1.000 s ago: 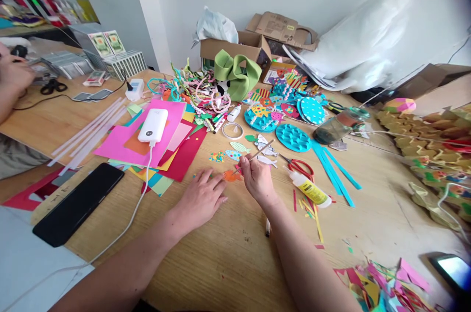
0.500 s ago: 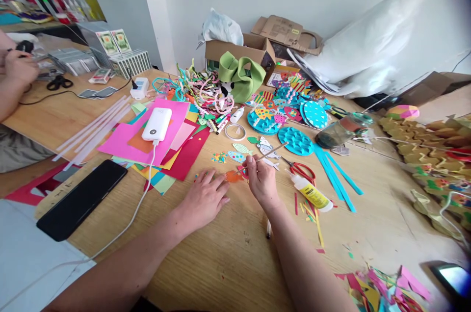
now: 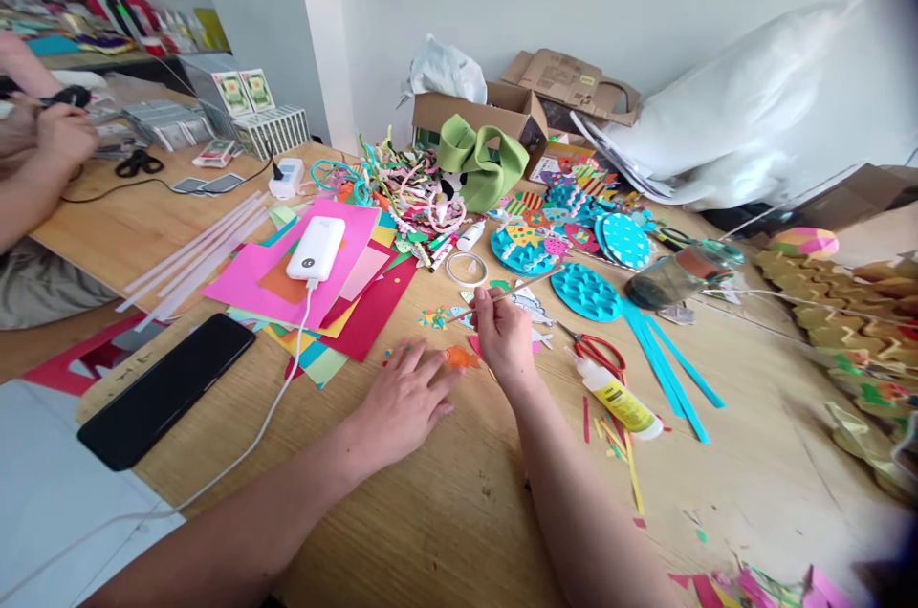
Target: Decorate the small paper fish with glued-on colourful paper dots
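My right hand [image 3: 506, 340] pinches a thin wooden stick [image 3: 531, 283] between thumb and fingers. The stick's left tip reaches the small pile of multicoloured paper bits [image 3: 433, 316]. Flat on the table, my left hand [image 3: 405, 402] has its fingers spread, with the fingertips beside an orange paper fish [image 3: 460, 358]. More paper fish, partly covered by my right hand, lie behind it. To the right are red-handled scissors [image 3: 602, 353], a yellow-labelled glue bottle [image 3: 621, 401] and a blue scalloped disc [image 3: 586, 292].
Coloured paper sheets [image 3: 373, 312], a white power bank [image 3: 316, 248] and a black phone [image 3: 166, 390] lie left. A roll of tape [image 3: 466, 270] sits behind the hands. A glass jar [image 3: 685, 273] lies at right. Another person's hand [image 3: 66, 132] is at far left.
My right hand has moved the stick's tip from the orange fish back and left to the multicoloured bits. My left hand stays flat beside the fish. The view has shifted slightly.
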Tool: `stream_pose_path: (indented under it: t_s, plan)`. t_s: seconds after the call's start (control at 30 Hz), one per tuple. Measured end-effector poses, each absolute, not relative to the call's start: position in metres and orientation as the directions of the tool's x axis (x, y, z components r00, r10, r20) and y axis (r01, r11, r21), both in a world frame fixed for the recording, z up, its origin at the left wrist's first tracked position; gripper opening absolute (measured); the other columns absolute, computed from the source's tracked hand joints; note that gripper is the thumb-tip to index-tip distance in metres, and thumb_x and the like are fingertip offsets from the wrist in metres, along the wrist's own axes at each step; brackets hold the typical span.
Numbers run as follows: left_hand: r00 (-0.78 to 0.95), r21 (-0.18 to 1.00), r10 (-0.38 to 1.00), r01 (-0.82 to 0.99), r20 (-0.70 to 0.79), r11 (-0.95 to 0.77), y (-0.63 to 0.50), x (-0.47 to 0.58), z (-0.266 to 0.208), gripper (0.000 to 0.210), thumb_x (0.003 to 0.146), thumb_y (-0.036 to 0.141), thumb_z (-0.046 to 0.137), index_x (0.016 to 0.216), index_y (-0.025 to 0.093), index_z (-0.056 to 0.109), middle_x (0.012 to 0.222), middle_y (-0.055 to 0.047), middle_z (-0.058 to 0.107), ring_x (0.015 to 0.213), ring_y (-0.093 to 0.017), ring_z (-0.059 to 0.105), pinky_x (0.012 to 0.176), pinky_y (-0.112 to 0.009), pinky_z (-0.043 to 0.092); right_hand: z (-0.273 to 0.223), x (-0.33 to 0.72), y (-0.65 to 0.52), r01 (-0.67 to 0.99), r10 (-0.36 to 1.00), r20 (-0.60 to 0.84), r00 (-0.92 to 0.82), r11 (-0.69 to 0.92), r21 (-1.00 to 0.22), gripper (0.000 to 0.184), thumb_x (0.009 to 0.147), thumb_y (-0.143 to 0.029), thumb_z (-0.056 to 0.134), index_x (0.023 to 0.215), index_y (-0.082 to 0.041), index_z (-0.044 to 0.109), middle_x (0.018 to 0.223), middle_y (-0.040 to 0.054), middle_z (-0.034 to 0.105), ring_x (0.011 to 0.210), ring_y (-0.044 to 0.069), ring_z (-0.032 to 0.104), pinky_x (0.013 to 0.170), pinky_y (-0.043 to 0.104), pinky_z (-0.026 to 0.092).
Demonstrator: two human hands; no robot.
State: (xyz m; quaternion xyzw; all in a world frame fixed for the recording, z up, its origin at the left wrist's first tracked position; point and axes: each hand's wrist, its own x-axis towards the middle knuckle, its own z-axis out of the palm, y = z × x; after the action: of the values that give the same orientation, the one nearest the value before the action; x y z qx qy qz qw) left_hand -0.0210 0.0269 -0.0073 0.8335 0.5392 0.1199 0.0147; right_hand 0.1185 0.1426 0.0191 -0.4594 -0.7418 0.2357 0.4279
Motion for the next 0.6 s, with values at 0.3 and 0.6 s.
stream_pose_path:
  t_s: [0.3, 0.6]
  plan:
    - [0.376, 0.149, 0.911, 0.904, 0.171, -0.401, 0.025, -0.019, -0.011, 0.04, 0.094, 0.04, 0.05, 0.132, 0.027, 0.052, 0.136, -0.007, 0.053, 0.128, -0.032, 0.041, 0.109, -0.054, 0.029, 0.005, 0.123, 0.145, 0.549, 0.863, 0.427, -0.269, 0.502, -0.669, 0.046, 0.098, -0.051, 0.031, 0.067, -0.022, 0.048, 0.069, 0.0063, 0.064, 0.059, 0.015, 0.06, 0.057, 0.026, 0.044]
    - [0.377, 0.158, 0.914, 0.904, 0.149, -0.398, 0.024, -0.019, -0.013, 0.04, 0.096, 0.04, 0.045, 0.134, 0.028, 0.051, 0.139, -0.007, 0.052, 0.132, -0.032, 0.038, 0.11, -0.054, 0.029, 0.034, 0.125, 0.128, 0.296, 0.869, 0.491, 0.062, 0.454, -0.84, 0.041, 0.097, -0.048, 0.04, 0.07, -0.021, 0.054, 0.052, -0.002, 0.051, 0.043, 0.011, 0.05, 0.044, 0.025, 0.039]
